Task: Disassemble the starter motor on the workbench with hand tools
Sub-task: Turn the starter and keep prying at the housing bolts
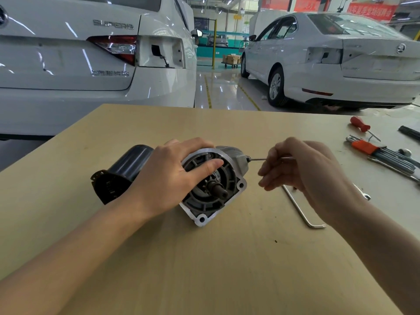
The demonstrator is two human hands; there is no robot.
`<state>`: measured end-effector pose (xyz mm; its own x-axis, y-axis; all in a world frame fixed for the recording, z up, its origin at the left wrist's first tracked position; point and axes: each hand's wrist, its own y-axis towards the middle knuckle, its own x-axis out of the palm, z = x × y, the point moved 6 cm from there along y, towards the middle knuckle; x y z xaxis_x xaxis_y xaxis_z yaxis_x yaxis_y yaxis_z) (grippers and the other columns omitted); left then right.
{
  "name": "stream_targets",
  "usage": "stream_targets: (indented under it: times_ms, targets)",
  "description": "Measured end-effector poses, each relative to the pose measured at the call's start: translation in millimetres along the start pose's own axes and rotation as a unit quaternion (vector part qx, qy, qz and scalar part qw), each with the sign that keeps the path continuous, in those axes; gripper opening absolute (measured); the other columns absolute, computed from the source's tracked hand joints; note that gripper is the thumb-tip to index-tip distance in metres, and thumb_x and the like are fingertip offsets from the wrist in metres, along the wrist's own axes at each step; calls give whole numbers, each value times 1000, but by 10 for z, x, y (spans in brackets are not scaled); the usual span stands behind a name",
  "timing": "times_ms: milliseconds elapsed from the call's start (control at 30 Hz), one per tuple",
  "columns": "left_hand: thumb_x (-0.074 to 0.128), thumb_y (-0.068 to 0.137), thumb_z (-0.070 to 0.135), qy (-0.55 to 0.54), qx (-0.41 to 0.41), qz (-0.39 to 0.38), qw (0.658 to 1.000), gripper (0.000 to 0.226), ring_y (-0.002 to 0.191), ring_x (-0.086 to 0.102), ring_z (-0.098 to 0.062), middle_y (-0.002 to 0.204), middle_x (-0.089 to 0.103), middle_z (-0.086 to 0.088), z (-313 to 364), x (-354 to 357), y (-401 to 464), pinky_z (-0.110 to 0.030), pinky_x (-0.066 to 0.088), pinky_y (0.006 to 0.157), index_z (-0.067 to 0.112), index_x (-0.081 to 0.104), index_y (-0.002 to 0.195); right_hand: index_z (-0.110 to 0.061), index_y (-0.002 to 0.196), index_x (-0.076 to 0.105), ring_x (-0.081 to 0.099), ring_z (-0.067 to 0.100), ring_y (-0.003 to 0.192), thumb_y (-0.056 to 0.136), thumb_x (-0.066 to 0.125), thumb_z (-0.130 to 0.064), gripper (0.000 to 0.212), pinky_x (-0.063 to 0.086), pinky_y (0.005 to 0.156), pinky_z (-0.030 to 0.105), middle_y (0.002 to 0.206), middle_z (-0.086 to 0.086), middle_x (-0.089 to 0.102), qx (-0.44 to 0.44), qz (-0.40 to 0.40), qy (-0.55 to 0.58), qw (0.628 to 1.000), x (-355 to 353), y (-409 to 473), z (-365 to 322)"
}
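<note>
Both hands work on the starter motor (181,180), which lies on its side in the middle of the workbench (227,258).

Left hand (172,178) wraps around the silver end of the motor and presses it down so it cannot roll. Right hand (302,169) pinches a thin hex key (261,159), and its tip sits in 1 bolt on the right side of the housing. I think the step is loosening that bolt. Next, the key needs slow turns while the motor is held firm. 1 more bent key (300,210) lies just beside, with a key set (381,155) and a red screwdriver (361,126) farther right.
</note>
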<state>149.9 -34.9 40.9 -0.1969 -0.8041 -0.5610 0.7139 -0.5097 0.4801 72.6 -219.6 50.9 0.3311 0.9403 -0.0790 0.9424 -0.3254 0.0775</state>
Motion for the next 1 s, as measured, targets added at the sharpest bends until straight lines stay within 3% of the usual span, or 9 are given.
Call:
stream_targets:
  times_ms: [267,433,500,567,667,767,867,900,1000]
  targets:
    - [56,78,57,-2,6,0,1000,25,92,62,-11,86,67,14,12,-6,-3,-43,54,80,41,64,96,1,73,67,66,29,61,97,38,-16,41,56,54,28,70,20,66,16,-45,46,998,37,4,42]
    - [55,78,58,2,2,-4,1000,31,93,62,-11,88,67,13,10,-2,-5,-43,53,82,37,66,99,-13,65,70,67,23,57,100,29,-44,63,55,58,31,63,10,69,-105,-5,-171,980,63,6,-6]
    - [55,78,57,3,-2,-5,1000,33,93,62,-12,89,67,10,2,-3,-2,-43,53,82,36,66,100,-20,65,70,64,12,55,91,25,-57,64,52,62,27,60,4,67,-175,-8,-287,942,75,-19,-62]
    - [56,77,57,1,-2,0,1000,31,93,62,-12,89,67,11,2,-9,6,-43,53,82,37,66,98,-19,72,71,62,7,59,92,23,-56,64,49,66,27,62,-4,64,-248,-47,-396,883,126,-44,-134]
    - [55,77,56,5,1,7,1000,35,92,63,-14,89,68,11,16,-23,14,-43,53,82,32,67,99,-10,79,68,55,12,60,96,20,-51,65,51,66,34,72,-4,58,-326,-149,-541,761,256,-98,-232]
    - [54,76,59,10,1,0,1000,41,92,63,-14,90,68,7,19,-21,20,-44,53,81,31,68,102,-12,87,69,53,13,72,97,11,-50,70,54,72,33,77,-3,59,-361,-233,-652,625,337,-119,-328]
    - [54,76,59,2,-4,-2,1000,39,93,63,-15,91,68,5,7,-24,15,-44,53,82,32,67,102,-13,91,71,55,15,76,97,9,-48,72,52,73,33,79,-3,64,-399,-238,-675,573,308,-91,-344]
    - [55,76,58,1,-4,-2,1000,39,93,63,-15,92,68,4,4,-22,10,-44,53,83,31,67,102,-10,90,71,57,16,74,97,10,-49,72,51,72,33,77,-1,64,-396,-214,-660,601,284,-71,-340]
    - [54,76,59,8,-7,-2,1000,40,93,61,-12,91,66,5,12,-8,-9,-41,53,83,32,67,103,-6,80,66,62,18,60,100,26,-45,60,48,62,36,67,5,65,-316,-122,-474,813,151,0,-294]
